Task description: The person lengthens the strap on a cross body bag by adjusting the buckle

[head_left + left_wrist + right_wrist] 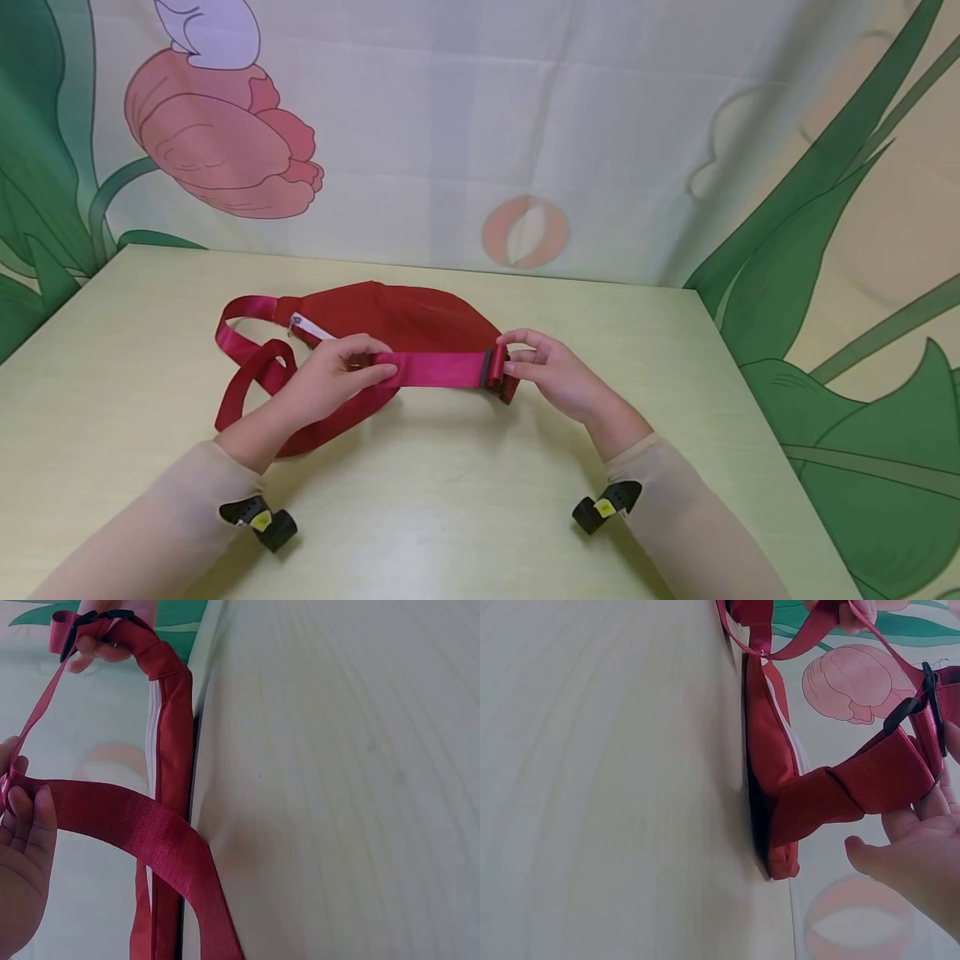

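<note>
A red waist bag point(405, 317) lies on the table, a zipper point(311, 327) with white edging at its left end. My left hand point(322, 379) pinches its webbing strap point(442, 370) between thumb and fingers, and the rest of the strap loops away beneath that wrist. From there the pinched stretch runs straight across the front of the bag to a black slide buckle point(930, 705). My right hand point(558, 379) holds the strap at this buckle, thumb and fingers around the folded webbing. In the left wrist view the buckle end is raised above the bag's zipped edge.
The pale wooden table point(465, 517) ends at a printed cloth backdrop point(615, 150) behind the bag. Small black cameras are worn at both sleeves, the left camera point(262, 521) and the right camera point(606, 506) hanging low over the table. Loose strap point(247, 392) curls at the bag's left.
</note>
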### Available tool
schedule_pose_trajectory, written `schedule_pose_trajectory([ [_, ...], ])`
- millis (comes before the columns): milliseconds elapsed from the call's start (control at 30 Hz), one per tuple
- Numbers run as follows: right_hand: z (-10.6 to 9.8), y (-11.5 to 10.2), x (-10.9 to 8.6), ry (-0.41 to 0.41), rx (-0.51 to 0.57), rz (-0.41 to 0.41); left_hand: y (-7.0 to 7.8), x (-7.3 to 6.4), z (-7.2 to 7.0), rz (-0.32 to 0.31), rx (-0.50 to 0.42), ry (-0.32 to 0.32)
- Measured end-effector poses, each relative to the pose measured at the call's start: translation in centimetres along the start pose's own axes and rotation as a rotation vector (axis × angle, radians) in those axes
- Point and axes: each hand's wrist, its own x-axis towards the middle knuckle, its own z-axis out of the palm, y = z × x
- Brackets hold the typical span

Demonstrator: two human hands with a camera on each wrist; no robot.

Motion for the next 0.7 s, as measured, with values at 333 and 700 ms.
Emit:
schedule_pose_trajectory([
  [333,-0.3,0.1,-0.3,0.002,-0.091,0.042,-0.7,-0.7,-2.3,0.051,0.164,-0.006],
  [700,-1.5,0.2,-0.9,-0.047,-0.371,0.032,-0.4,-1.3,-4.5,0.065,0.413,-0.136],
])
